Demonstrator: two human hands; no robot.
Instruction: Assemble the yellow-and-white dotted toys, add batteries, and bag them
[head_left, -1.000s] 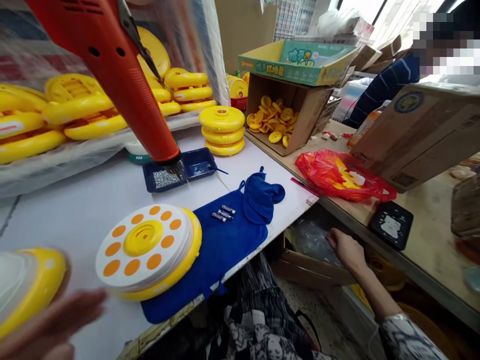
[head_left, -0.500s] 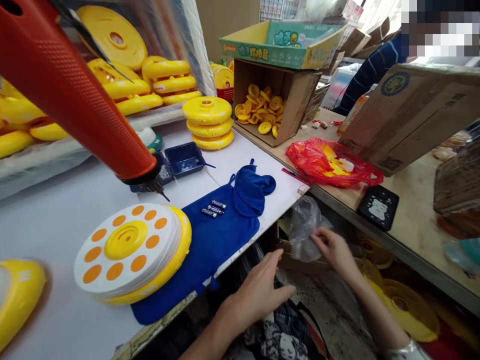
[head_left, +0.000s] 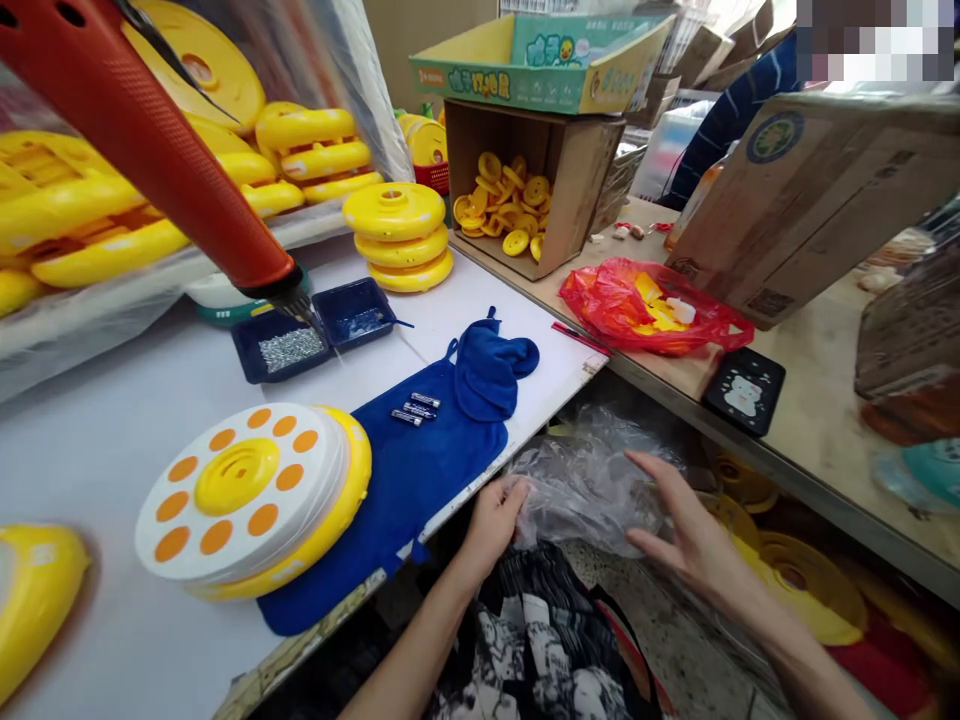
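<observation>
A clear plastic bag (head_left: 585, 480) hangs in front of my lap, just below the table's front edge. My left hand (head_left: 491, 522) pinches the bag's left edge, fingers closed on the film. My right hand (head_left: 686, 535) rests against the bag's right side with its fingers stretched out and apart. On the white table lies a white and yellow disc toy (head_left: 251, 495) with orange dots, partly on a blue cloth (head_left: 420, 470). Three small batteries (head_left: 415, 408) lie on that cloth.
A red hanging electric screwdriver (head_left: 150, 150) slants over the table above two blue trays (head_left: 315, 330), one holding screws. Stacked yellow discs (head_left: 396, 238), a cardboard box of small yellow parts (head_left: 517, 200), a red bag (head_left: 649, 312) and a black device (head_left: 744, 392) lie beyond. Another person's striped sleeve (head_left: 727, 120) shows at the back.
My right hand pulled the plastic bag up from under the table. My left hand left the table's left side, came down to my lap and took the bag's edge.
</observation>
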